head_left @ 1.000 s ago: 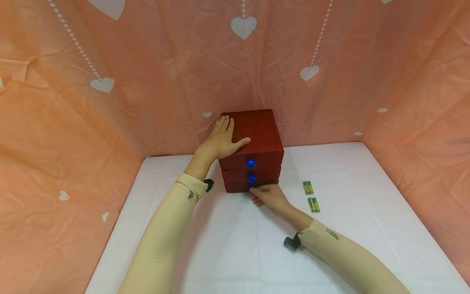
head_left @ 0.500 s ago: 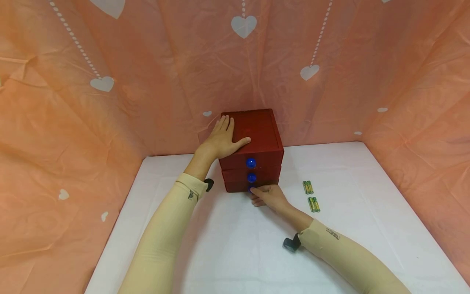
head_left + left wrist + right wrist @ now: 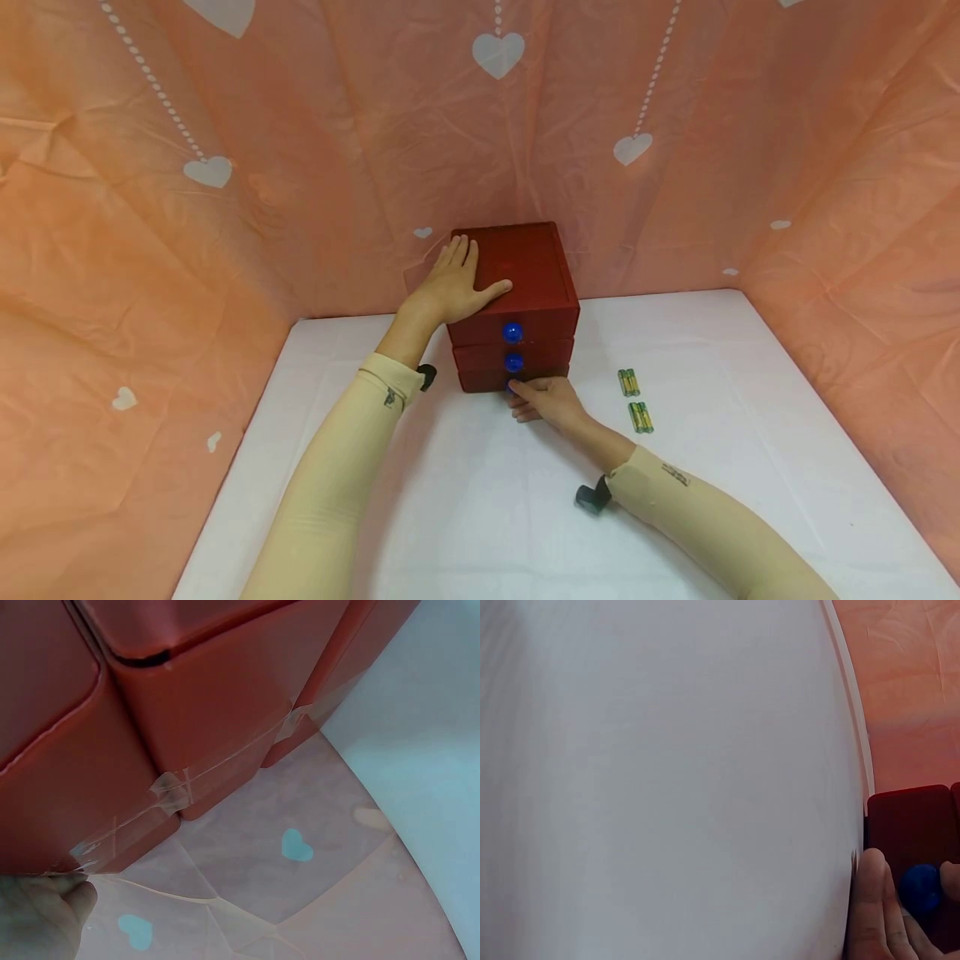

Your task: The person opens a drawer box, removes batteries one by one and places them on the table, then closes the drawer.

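Observation:
A dark red cabinet with three stacked drawers stands at the back of the table, a blue knob on each drawer. My left hand rests flat on the left of its top, fingers spread. At the lowest drawer, my right hand pinches the bottom knob. In the right wrist view that blue knob shows between thumb and fingers. Above it are the middle knob and the top knob. Clear tape runs along the cabinet's side in the left wrist view.
To the right of the cabinet lie two pairs of green and yellow batteries, a far pair and a near pair. A white cloth covers the table. An orange curtain with white hearts hangs close behind the cabinet and along both sides.
My right wrist and forearm have shifted very slightly left, with the fingers still at the bottom knob. The left hand and cabinet have stayed in place.

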Demonstrator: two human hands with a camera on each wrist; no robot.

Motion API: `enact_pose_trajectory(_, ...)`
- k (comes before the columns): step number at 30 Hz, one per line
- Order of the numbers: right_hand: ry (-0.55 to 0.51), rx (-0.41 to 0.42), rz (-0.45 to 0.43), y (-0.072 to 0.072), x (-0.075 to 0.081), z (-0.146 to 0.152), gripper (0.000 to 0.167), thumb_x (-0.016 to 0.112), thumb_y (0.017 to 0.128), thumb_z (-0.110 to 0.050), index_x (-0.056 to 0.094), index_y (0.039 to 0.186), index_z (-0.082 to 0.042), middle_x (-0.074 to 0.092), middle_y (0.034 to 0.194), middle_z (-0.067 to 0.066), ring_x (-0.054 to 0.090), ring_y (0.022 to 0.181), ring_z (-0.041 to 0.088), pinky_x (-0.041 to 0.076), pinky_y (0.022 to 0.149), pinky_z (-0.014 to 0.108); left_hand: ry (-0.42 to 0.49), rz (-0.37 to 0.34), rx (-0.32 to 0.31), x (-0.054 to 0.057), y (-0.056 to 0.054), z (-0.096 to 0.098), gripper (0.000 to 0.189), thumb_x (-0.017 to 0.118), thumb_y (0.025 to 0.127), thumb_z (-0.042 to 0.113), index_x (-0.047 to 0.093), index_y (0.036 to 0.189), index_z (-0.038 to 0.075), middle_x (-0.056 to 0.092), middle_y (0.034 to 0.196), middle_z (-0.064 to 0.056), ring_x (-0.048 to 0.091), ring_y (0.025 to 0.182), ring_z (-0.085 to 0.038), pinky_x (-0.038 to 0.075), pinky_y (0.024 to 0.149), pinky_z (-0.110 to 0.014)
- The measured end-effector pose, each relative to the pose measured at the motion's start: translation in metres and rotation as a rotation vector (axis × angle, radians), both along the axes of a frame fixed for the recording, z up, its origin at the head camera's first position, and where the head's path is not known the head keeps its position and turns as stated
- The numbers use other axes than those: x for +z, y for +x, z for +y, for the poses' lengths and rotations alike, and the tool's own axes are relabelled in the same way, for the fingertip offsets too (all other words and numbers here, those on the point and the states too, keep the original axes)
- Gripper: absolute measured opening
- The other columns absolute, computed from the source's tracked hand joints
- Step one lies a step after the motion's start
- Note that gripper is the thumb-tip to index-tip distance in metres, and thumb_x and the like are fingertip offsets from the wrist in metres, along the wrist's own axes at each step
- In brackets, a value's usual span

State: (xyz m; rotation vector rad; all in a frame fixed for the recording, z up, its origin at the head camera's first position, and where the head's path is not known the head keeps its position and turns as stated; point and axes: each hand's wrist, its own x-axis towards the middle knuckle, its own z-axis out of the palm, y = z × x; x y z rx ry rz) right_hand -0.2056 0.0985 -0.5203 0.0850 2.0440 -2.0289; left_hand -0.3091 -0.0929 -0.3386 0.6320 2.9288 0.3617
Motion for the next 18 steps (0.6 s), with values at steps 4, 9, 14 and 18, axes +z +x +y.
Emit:
enact_pose_trajectory(4, -0.002, -0.007, -0.006, 0.0004, -0.001, -0.0005, 0.043, 0.072, 0.105, -0.022, 0.072, 0.117, 0.02, 0.079, 0.097, 0.026, 0.079, 0.071, 0.02, 0.066, 0.07, 0.032, 0.004, -0.001, 0.003, 0.0001, 0.0008, 0.0, 0.107, 0.037, 0.105, 0.077, 0.001, 0.171, 0.001, -0.008, 0.18, -0.016, -0.015, 0.166, -0.027, -0.009, 0.133, -0.037)
enact_pose_trajectory(9, -0.006, -0.021, -0.01, 0.0017, -0.0029, -0.0014, 0.043, 0.073, 0.105, -0.021, 0.072, 0.117, 0.02, 0.079, 0.096, 0.026, 0.079, 0.071, 0.021, 0.066, 0.069, 0.032, 0.013, -0.003, 0.005, -0.0009, 0.0021, 0.0006, 0.108, 0.038, 0.104, 0.077, 0.001, 0.172, 0.001, -0.008, 0.18, -0.016, -0.015, 0.166, -0.027, -0.008, 0.133, -0.038)
enact_pose_trajectory(14, -0.006, -0.025, -0.025, 0.0044, -0.0037, -0.0015, 0.041, 0.073, 0.104, -0.021, 0.073, 0.113, 0.019, 0.08, 0.093, 0.024, 0.078, 0.069, 0.019, 0.066, 0.068, 0.031, 0.016, -0.003, 0.001, -0.0016, 0.0026, 0.0006, 0.108, 0.038, 0.104, 0.077, 0.001, 0.171, 0.001, -0.009, 0.18, -0.016, -0.016, 0.166, -0.027, -0.009, 0.133, -0.037)
enact_pose_trajectory(18, -0.007, -0.01, -0.025, 0.0082, -0.0052, -0.0021, 0.04, 0.074, 0.104, -0.022, 0.075, 0.112, 0.017, 0.08, 0.094, 0.022, 0.079, 0.071, 0.019, 0.066, 0.069, 0.031, 0.019, 0.0, 0.0, -0.0014, 0.0019, -0.0001, 0.107, 0.038, 0.105, 0.076, 0.001, 0.171, 0.001, -0.009, 0.18, -0.016, -0.015, 0.166, -0.027, -0.009, 0.133, -0.037)
